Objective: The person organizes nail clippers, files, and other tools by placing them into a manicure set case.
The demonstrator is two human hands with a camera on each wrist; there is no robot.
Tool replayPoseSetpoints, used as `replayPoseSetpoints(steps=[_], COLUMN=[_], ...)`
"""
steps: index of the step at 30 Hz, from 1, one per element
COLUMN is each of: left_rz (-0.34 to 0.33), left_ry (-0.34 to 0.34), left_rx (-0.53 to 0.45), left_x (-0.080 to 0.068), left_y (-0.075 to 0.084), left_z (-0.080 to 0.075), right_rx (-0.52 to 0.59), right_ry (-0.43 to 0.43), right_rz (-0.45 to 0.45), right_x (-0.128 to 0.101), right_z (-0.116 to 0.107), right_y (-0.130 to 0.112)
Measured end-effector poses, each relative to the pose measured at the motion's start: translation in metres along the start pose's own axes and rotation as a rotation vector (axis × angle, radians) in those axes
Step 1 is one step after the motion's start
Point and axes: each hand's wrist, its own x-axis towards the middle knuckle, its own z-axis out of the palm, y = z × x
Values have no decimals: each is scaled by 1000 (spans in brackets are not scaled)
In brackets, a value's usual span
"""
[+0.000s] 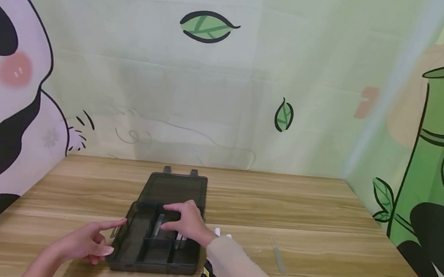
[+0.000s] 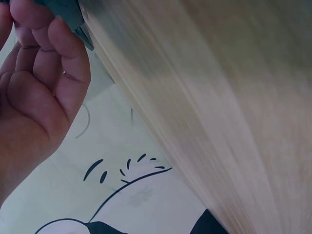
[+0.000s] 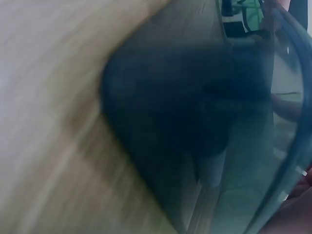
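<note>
A dark translucent compartment box [image 1: 157, 267] lies on the table with its lid [image 1: 175, 188] folded back. My left hand [image 1: 84, 241] is at the box's left side, index finger stretched to its edge and thumb by the front corner. Over the middle compartments is my right hand [image 1: 188, 221], thumb and index finger spread apart. Near the thumb, a narrow greyish strip [image 1: 158, 226] leans in a compartment. Small white items [image 1: 179, 239] show partly under this hand. Curled fingers of the left hand [image 2: 41, 83] appear in its wrist view; the right wrist view shows the box [image 3: 161, 112] blurred.
Right of the box lie a black object with a yellow label [image 1: 208, 276], resembling a tape measure, and a flat translucent strip [image 1: 278, 258]. White stick ends [image 1: 217, 232] emerge behind the right forearm. A printed cloth [image 1: 226, 90] hangs behind the wooden table [image 1: 280, 196].
</note>
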Motion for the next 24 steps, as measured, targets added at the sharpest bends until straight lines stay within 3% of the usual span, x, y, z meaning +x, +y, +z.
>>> replayPoseSetpoints(steps=[9, 14, 24], left_rz=[21, 18, 17], left_ry=[-14, -9, -24], left_rx=[-27, -14, -38], left_x=[0, 1, 0], left_y=[-4, -3, -2], left_z=[-2, -1, -1], right_rx=[7, 36, 16], right_ry=[0, -50, -58], right_rz=[-118, -138, -182], right_x=[-10, -18, -31], right_z=[-11, -20, -37], right_y=[9, 9, 14])
